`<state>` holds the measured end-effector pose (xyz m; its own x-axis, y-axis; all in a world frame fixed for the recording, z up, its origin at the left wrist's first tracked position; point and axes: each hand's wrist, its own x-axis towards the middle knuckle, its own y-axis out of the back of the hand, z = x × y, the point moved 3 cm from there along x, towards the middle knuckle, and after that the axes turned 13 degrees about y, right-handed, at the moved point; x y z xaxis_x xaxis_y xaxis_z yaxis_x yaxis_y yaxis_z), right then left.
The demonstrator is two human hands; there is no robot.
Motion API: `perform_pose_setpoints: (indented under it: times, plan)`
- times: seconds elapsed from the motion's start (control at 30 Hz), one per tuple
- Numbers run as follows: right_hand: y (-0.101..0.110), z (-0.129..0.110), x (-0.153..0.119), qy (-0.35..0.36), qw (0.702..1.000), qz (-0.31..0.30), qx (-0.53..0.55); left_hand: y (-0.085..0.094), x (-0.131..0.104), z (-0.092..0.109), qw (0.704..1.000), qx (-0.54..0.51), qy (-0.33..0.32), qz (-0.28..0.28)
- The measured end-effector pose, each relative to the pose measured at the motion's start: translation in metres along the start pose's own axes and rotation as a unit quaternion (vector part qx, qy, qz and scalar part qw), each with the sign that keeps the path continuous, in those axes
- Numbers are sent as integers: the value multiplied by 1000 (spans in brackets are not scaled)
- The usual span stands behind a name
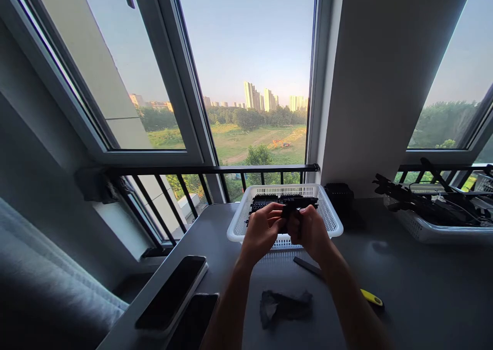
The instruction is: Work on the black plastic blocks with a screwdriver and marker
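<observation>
Both my hands are raised in front of a white plastic basket [336,228], gripping one small black part [300,202] with a long, narrow top; its exact kind is too dark to make out. My left hand [264,230] has its fingers closed on the part's left end. Around its lower middle, the fingers of my right hand [311,229] are wrapped, with the thumb near the top. Several black, ridged pieces [264,201] lie in the basket behind, partly hidden by my hands.
Nearer me lies a crumpled dark cloth [285,308]. A long tool with a yellow-ended handle [372,297] passes under my right forearm. Two dark-screened, phone-like slabs [175,288] rest at left. Another white basket [435,233] heaped with black parts [427,206] stands right, beyond a black container [339,196].
</observation>
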<state>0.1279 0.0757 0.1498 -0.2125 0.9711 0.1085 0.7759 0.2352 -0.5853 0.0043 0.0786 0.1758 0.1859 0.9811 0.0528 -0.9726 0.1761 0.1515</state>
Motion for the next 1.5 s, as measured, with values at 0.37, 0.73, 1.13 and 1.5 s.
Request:
perform_pose_setpoints:
  times: [0.37, 0.73, 1.13, 1.5]
  plan:
    - [-5, -4, -3, -20, 996, -10, 87, 1, -2, 3, 999, 20, -21, 14]
    - [-4, -6, -4, -29, 990, -11, 140, 6, 0, 1, 999, 13, -13, 38]
    - [-3, -13, -7, 89, 993, -42, -60, 11, 4, -3, 995, -20, 8, 93]
    - [11, -9, 0, 265, 908, 139, -294, 10, 10, -13, 946, -298, 26, 122]
